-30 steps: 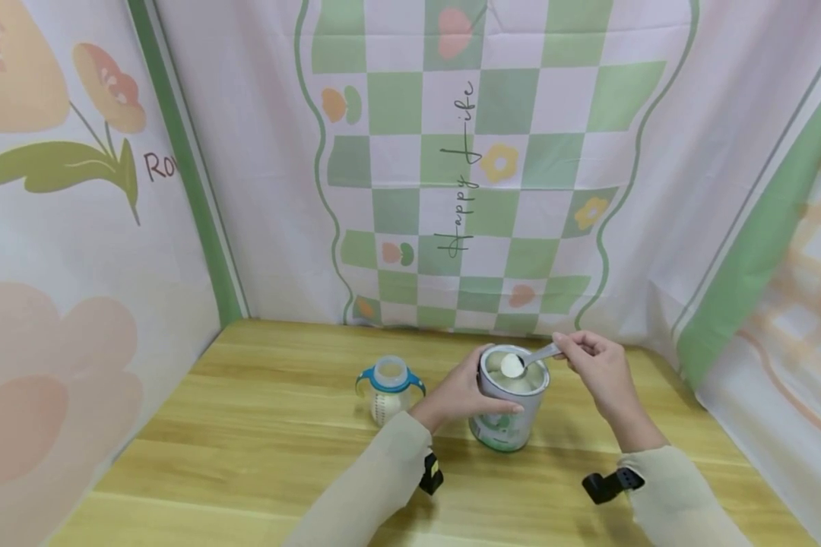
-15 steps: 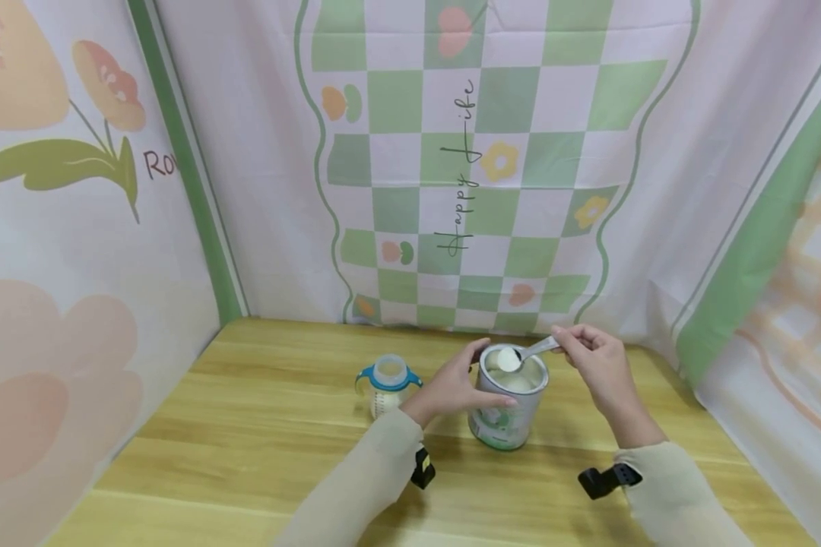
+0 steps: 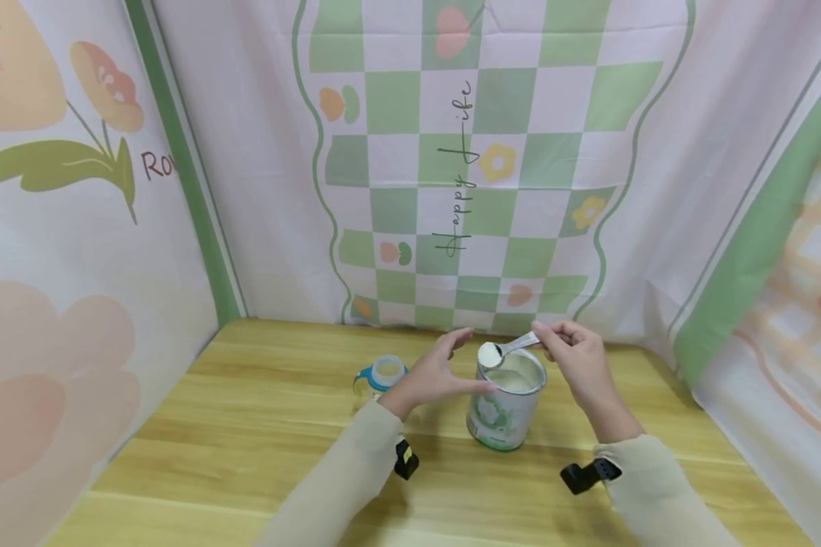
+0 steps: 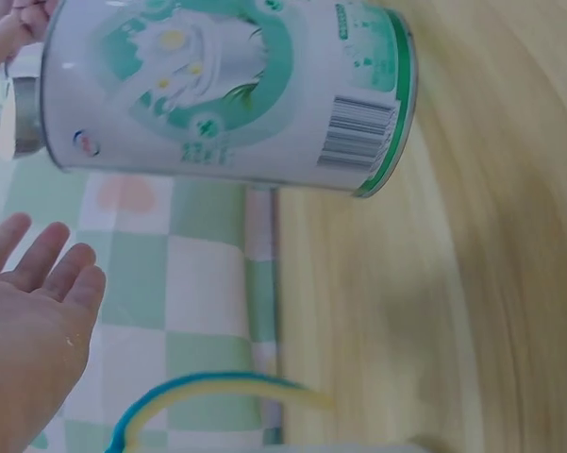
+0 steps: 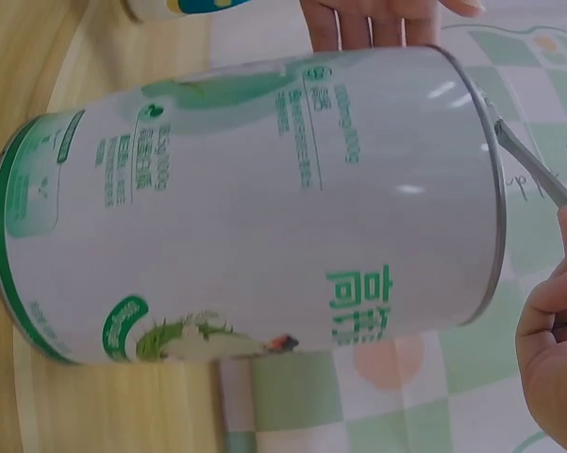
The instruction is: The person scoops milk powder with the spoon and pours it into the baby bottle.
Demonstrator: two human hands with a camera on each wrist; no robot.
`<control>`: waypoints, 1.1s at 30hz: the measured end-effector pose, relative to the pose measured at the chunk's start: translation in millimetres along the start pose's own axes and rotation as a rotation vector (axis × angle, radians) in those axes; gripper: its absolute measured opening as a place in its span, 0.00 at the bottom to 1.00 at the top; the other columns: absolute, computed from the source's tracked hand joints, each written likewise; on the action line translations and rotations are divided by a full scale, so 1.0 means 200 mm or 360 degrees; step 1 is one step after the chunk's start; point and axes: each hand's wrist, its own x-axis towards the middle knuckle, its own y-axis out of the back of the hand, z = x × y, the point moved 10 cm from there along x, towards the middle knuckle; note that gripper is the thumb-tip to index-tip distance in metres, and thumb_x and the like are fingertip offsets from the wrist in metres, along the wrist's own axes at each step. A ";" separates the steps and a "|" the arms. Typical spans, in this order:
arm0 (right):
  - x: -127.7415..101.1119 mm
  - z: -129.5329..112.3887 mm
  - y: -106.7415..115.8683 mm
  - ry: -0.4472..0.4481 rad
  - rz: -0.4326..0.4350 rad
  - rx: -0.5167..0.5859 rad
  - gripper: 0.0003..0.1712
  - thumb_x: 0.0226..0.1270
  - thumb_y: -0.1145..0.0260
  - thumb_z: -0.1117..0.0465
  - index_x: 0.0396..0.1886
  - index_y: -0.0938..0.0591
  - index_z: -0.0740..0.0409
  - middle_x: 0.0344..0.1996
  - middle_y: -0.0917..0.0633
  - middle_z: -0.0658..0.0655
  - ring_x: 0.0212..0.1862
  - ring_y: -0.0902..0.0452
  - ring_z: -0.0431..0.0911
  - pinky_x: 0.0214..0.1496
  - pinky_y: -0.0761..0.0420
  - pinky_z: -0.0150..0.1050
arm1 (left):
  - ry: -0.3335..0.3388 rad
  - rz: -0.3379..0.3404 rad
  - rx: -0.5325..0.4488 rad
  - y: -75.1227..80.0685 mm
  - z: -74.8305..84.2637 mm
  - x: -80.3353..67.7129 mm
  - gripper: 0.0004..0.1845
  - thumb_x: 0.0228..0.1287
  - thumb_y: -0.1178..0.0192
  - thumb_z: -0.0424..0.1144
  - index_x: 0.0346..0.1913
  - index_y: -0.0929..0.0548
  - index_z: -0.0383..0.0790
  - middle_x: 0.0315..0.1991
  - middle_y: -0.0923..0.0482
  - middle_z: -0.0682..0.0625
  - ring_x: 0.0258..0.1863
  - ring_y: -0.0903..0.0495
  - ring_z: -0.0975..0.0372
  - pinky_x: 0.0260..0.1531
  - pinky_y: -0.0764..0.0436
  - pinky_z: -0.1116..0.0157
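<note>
1. The spoon (image 3: 499,352) is heaped with white powder and sits just over the left rim of the open tin (image 3: 505,406); its metal handle also shows past the tin's rim in the right wrist view (image 5: 533,175).
2. The right hand (image 3: 575,365) pinches the spoon's handle between thumb and curled fingers, above the right side of the tin.
3. The tin stands upright on the wooden table (image 3: 246,425), a little right of the middle, with white powder inside; its side bears a green and white label (image 4: 217,85).
4. The left hand (image 3: 438,372) is just left of the tin, fingers straight and spread, holding nothing. In the left wrist view the palm (image 4: 28,340) is apart from the tin's wall.
5. A baby bottle (image 3: 386,374) with a blue handled collar stands on the table left of the tin, partly behind the left hand.
6. A green and white checked cloth (image 3: 479,152) hangs behind the table's far edge.
</note>
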 end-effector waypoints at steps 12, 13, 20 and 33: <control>0.01 -0.07 -0.10 0.0039 0.0022 0.0107 0.18 0.70 0.31 0.56 0.35 0.19 0.71 0.25 0.15 0.50 0.28 0.24 0.38 0.32 0.21 0.28 | -0.0110 0.0015 0.0066 0.15 0.04 -0.06 0.54 0.52 0.23 0.56 0.78 0.42 0.47 0.74 0.39 0.53 0.72 0.39 0.58 0.70 0.39 0.60; 0.01 -0.07 -0.11 0.0042 0.0015 0.0103 0.18 0.70 0.31 0.55 0.35 0.18 0.71 0.26 0.15 0.51 0.28 0.24 0.38 0.31 0.22 0.28 | -0.0115 0.0019 0.0063 0.17 0.04 -0.06 0.54 0.53 0.23 0.55 0.78 0.42 0.47 0.74 0.39 0.52 0.72 0.39 0.57 0.70 0.39 0.60; 0.03 -0.09 -0.20 0.0071 -0.0035 0.0009 0.24 0.70 0.32 0.48 0.35 0.18 0.68 0.24 0.17 0.51 0.28 0.24 0.43 0.32 0.22 0.32 | -0.0117 0.0052 0.0063 0.27 0.02 -0.10 0.52 0.55 0.25 0.56 0.78 0.41 0.46 0.74 0.38 0.52 0.73 0.40 0.55 0.71 0.40 0.60; 0.04 -0.13 -0.38 0.0031 -0.0134 -0.0003 0.26 0.69 0.31 0.46 0.37 0.18 0.70 0.25 0.16 0.49 0.29 0.23 0.41 0.35 0.21 0.37 | -0.0028 0.0137 0.0059 0.45 -0.08 -0.20 0.52 0.52 0.23 0.57 0.77 0.39 0.48 0.73 0.36 0.55 0.73 0.40 0.59 0.71 0.42 0.60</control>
